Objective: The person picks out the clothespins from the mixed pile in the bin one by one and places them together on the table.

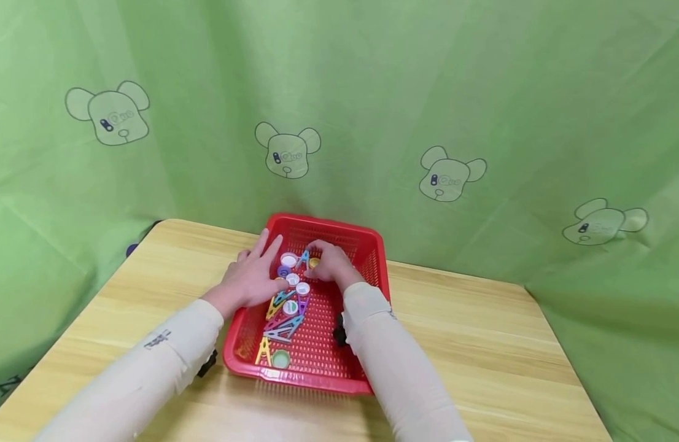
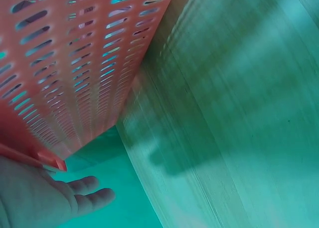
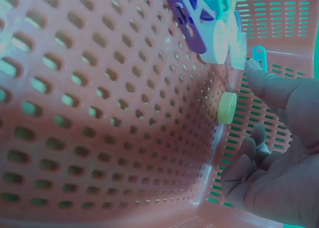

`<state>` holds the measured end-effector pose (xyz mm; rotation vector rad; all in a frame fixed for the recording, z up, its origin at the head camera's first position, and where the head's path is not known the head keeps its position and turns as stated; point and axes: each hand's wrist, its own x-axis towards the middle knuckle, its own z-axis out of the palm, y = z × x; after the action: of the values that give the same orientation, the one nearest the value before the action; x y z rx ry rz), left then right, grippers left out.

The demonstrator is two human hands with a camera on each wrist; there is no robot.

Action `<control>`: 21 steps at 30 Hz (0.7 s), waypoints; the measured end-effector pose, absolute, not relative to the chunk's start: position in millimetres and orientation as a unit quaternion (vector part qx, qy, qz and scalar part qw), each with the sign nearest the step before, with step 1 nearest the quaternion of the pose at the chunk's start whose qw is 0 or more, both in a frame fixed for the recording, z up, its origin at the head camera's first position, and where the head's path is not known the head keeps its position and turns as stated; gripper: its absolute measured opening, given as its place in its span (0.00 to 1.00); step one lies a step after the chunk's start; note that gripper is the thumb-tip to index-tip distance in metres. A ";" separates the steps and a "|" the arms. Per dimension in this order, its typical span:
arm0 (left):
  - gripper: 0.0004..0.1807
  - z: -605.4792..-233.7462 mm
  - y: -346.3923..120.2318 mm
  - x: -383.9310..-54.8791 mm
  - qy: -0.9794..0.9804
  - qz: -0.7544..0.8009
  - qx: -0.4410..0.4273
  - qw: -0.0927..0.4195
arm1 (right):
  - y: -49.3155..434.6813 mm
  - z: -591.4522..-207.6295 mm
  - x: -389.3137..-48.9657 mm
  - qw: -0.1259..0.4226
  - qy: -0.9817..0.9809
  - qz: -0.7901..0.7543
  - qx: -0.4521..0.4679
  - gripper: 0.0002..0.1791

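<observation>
My left hand [image 1: 255, 277] reaches over the left rim of a red plastic basket [image 1: 301, 385], fingers spread, its thumb beside a white bottle cap [image 1: 292, 279]. In the left wrist view, two fingers of this hand [image 2: 37, 195] extend past the basket's rim. Inside the basket, my right hand [image 1: 332, 263] has its thumb and fingers apart around a yellow cap [image 1: 314, 263]. A blue clothespin [image 1: 303, 258] lies just left of its fingertips. From the right wrist view, the yellow cap [image 3: 227, 108] sits in the gap beyond thumb and fingers.
Along the basket's left side lie more caps, including a green one [image 1: 281, 359], a purple clothespin [image 1: 303, 304] and a yellow clothespin [image 1: 264, 351]. The basket stands on a wooden table [image 1: 472, 344] against a green curtain [image 1: 361, 92] printed with bear heads.
</observation>
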<state>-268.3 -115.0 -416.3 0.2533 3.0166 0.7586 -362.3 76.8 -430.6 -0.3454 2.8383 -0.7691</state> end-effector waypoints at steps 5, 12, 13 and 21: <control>0.54 -415.3 -115.4 -268.2 0.965 0.249 0.084 0.015 | 79.2 -423.4 -360.6 0.092 0.948 -0.283 -0.112 0.29; 0.54 -413.3 -115.2 -268.4 0.964 0.251 0.084 0.018 | 83.6 -415.9 -361.6 0.086 0.944 -0.301 -0.104 0.29; 0.54 -413.1 -115.2 -268.6 0.964 0.251 0.084 0.018 | 84.2 -415.0 -362.1 0.085 0.944 -0.303 -0.102 0.29; 0.54 -413.3 -115.4 -267.9 0.963 0.256 0.085 0.021 | 88.5 -410.7 -362.3 0.089 0.940 -0.318 -0.084 0.31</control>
<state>-267.9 -115.4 -413.3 0.2636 2.9841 0.7923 -362.3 88.5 -410.7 -0.2491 2.7964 -0.9473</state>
